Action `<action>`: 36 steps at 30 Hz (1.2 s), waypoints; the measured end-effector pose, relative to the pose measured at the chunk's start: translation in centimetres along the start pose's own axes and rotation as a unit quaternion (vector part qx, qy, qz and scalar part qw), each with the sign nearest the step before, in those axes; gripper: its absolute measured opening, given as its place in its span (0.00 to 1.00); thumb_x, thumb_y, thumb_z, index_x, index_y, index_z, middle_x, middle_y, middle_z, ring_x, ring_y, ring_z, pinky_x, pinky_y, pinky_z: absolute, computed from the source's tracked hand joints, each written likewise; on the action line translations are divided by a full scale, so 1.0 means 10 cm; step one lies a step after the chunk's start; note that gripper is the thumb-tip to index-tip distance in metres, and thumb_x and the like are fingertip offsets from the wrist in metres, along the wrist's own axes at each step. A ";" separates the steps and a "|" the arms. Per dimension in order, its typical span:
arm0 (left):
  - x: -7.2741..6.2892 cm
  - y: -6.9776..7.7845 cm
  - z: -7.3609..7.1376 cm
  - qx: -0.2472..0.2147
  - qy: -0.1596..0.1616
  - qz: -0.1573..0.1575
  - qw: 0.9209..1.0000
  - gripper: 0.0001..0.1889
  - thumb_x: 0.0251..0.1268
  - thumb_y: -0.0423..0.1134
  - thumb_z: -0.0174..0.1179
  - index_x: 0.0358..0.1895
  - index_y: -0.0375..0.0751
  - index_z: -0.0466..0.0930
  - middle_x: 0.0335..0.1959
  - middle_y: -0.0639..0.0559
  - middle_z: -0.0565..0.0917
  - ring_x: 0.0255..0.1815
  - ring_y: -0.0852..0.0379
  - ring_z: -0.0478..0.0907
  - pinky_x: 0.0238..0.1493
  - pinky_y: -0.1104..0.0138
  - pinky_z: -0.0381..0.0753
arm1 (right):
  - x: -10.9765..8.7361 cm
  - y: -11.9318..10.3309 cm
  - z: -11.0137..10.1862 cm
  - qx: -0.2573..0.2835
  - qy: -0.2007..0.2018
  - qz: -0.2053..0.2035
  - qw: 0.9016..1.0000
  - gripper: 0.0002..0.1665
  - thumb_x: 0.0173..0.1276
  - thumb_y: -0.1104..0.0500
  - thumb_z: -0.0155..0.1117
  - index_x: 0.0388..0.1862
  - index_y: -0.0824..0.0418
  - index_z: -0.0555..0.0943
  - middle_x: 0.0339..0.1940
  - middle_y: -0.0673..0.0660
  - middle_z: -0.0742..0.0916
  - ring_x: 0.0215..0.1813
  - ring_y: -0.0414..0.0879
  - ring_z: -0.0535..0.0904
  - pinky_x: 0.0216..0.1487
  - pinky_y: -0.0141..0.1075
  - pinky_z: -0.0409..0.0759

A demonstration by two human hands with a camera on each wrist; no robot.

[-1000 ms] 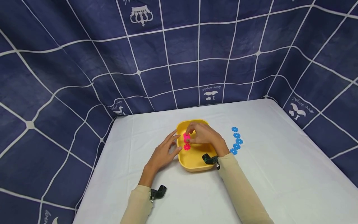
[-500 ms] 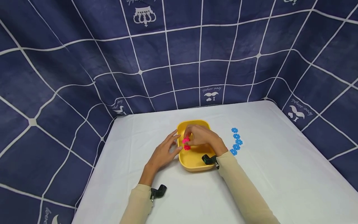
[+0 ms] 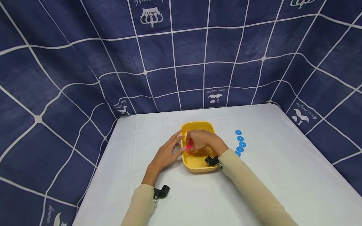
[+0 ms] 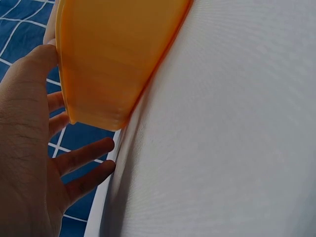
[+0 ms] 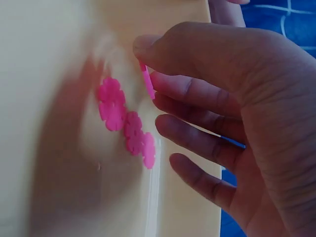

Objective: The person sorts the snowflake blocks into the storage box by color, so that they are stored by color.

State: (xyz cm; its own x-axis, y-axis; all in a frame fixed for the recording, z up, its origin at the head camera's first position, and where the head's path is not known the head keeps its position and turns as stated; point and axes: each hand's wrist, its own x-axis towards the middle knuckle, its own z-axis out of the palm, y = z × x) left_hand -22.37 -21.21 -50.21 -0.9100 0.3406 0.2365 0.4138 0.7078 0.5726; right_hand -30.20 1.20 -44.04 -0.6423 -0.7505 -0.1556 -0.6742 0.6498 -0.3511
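Note:
A yellow plastic bin (image 3: 195, 163) stands on the white-covered table. My left hand (image 3: 166, 153) is at its left side, fingers spread and thumb at the rim, as the left wrist view also shows. Over the inside of the bin my right hand (image 3: 205, 139) reaches down from the right. Between thumb and forefinger it pinches a pink flower-shaped disc (image 5: 147, 81), seen edge-on in the right wrist view. Several more pink flower-shaped discs (image 5: 112, 104) lie in a row on the bin's floor beneath the fingers; in the head view the right hand mostly hides them.
Several blue flower-shaped discs (image 3: 240, 144) lie in an uneven line on the table, right of the bin. A dark blue curtain (image 3: 181, 62) with white grid lines surrounds the table's back and sides. Each forearm wears a small black camera (image 3: 162, 191).
My right hand has moved slightly toward me inside the bin, and now covers most of the pink discs. My left hand stays at the rim. The head view has shifted slightly.

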 end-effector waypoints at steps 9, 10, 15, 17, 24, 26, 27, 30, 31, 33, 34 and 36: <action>0.00 -0.03 0.02 0.006 0.000 -0.004 1.000 0.35 0.78 0.70 0.54 0.82 0.64 0.68 0.87 0.71 0.56 0.65 0.55 0.83 0.65 0.45 0.82 | 0.04 -0.08 0.00 -0.054 -0.052 -0.017 0.997 0.12 0.63 0.45 0.82 0.38 0.46 0.89 0.34 0.40 0.85 0.37 0.39 0.80 0.43 0.34 0.81; 0.00 -0.03 0.02 0.006 0.000 -0.005 1.000 0.34 0.78 0.70 0.55 0.82 0.65 0.68 0.87 0.72 0.55 0.65 0.55 0.83 0.65 0.45 0.82 | 0.04 -0.09 0.00 -0.059 -0.056 -0.019 0.997 0.12 0.62 0.45 0.82 0.37 0.46 0.88 0.34 0.40 0.85 0.37 0.39 0.80 0.42 0.35 0.81; 0.00 -0.03 0.02 0.003 -0.004 -0.012 1.000 0.34 0.78 0.66 0.58 0.82 0.65 0.67 0.87 0.73 0.54 0.66 0.56 0.82 0.65 0.46 0.82 | 0.07 -0.11 0.02 -0.084 -0.065 -0.029 0.994 0.11 0.62 0.46 0.82 0.33 0.46 0.87 0.30 0.39 0.85 0.35 0.38 0.80 0.38 0.33 0.81; 0.00 -0.02 0.01 0.002 -0.005 -0.012 1.000 0.34 0.78 0.66 0.58 0.83 0.63 0.67 0.87 0.73 0.54 0.66 0.56 0.82 0.65 0.45 0.82 | 0.08 -0.11 0.02 -0.091 -0.070 -0.030 0.993 0.11 0.62 0.46 0.82 0.33 0.47 0.87 0.29 0.39 0.85 0.34 0.38 0.80 0.37 0.32 0.81; 0.00 0.00 0.01 0.000 -0.009 -0.012 1.000 0.35 0.79 0.65 0.59 0.83 0.61 0.68 0.87 0.73 0.54 0.66 0.57 0.82 0.65 0.44 0.82 | 0.06 -0.13 0.05 -0.105 -0.074 -0.051 0.990 0.15 0.62 0.46 0.81 0.37 0.49 0.84 0.33 0.41 0.82 0.33 0.38 0.79 0.38 0.31 0.80; 0.00 0.01 0.01 0.001 -0.009 -0.011 1.000 0.35 0.79 0.65 0.58 0.83 0.61 0.68 0.87 0.73 0.54 0.66 0.57 0.82 0.65 0.44 0.82 | 0.06 -0.14 0.05 -0.110 -0.075 -0.055 0.990 0.14 0.62 0.46 0.82 0.37 0.50 0.85 0.34 0.42 0.82 0.33 0.38 0.79 0.38 0.31 0.80; 0.01 0.01 0.00 0.003 -0.008 -0.010 1.000 0.35 0.79 0.66 0.58 0.83 0.61 0.68 0.87 0.73 0.54 0.66 0.57 0.83 0.65 0.44 0.82 | 0.06 -0.14 0.05 -0.113 -0.076 -0.055 0.989 0.14 0.61 0.46 0.82 0.37 0.50 0.86 0.35 0.42 0.82 0.34 0.38 0.79 0.38 0.31 0.80; 0.01 0.01 0.00 0.006 -0.006 -0.009 1.000 0.35 0.79 0.67 0.57 0.83 0.62 0.67 0.87 0.72 0.55 0.65 0.57 0.83 0.64 0.45 0.82 | 0.06 -0.15 0.04 -0.113 -0.083 -0.050 0.989 0.15 0.60 0.46 0.83 0.38 0.49 0.87 0.36 0.42 0.82 0.35 0.39 0.79 0.40 0.32 0.81; 0.01 0.01 0.00 0.006 -0.005 -0.008 1.000 0.35 0.78 0.68 0.57 0.83 0.62 0.67 0.87 0.72 0.55 0.65 0.57 0.82 0.64 0.45 0.82 | 0.06 -0.15 0.04 -0.114 -0.085 -0.048 0.989 0.15 0.60 0.45 0.83 0.39 0.49 0.88 0.37 0.42 0.83 0.36 0.39 0.80 0.41 0.32 0.81; 0.01 0.01 0.00 0.008 -0.004 -0.008 1.000 0.35 0.78 0.69 0.56 0.83 0.64 0.67 0.87 0.72 0.55 0.65 0.57 0.83 0.64 0.45 0.82 | 0.07 -0.15 0.03 -0.112 -0.088 -0.042 0.989 0.15 0.60 0.45 0.83 0.39 0.48 0.88 0.38 0.42 0.83 0.36 0.39 0.80 0.42 0.33 0.82; 0.01 0.01 0.00 0.008 -0.004 -0.007 1.000 0.35 0.78 0.69 0.55 0.83 0.65 0.67 0.87 0.72 0.55 0.65 0.57 0.83 0.65 0.45 0.82 | 0.07 -0.15 0.03 -0.110 -0.089 -0.040 0.989 0.15 0.60 0.45 0.84 0.39 0.48 0.88 0.39 0.42 0.83 0.37 0.39 0.80 0.42 0.33 0.82; 0.01 0.00 0.00 0.008 -0.005 -0.004 1.000 0.36 0.78 0.71 0.54 0.83 0.66 0.66 0.87 0.72 0.55 0.65 0.57 0.83 0.65 0.45 0.82 | 0.07 -0.14 0.03 -0.106 -0.090 -0.035 0.990 0.14 0.60 0.44 0.84 0.39 0.46 0.88 0.39 0.42 0.83 0.37 0.39 0.80 0.42 0.33 0.82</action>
State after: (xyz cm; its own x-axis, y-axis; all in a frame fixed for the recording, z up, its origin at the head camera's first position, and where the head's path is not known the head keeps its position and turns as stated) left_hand -22.46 -21.20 -50.15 -0.9133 0.3403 0.2239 0.4062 0.7202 0.5624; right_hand -29.62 -0.30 -43.91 -0.5291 -0.7916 -0.3057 -0.7880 0.5920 -0.1690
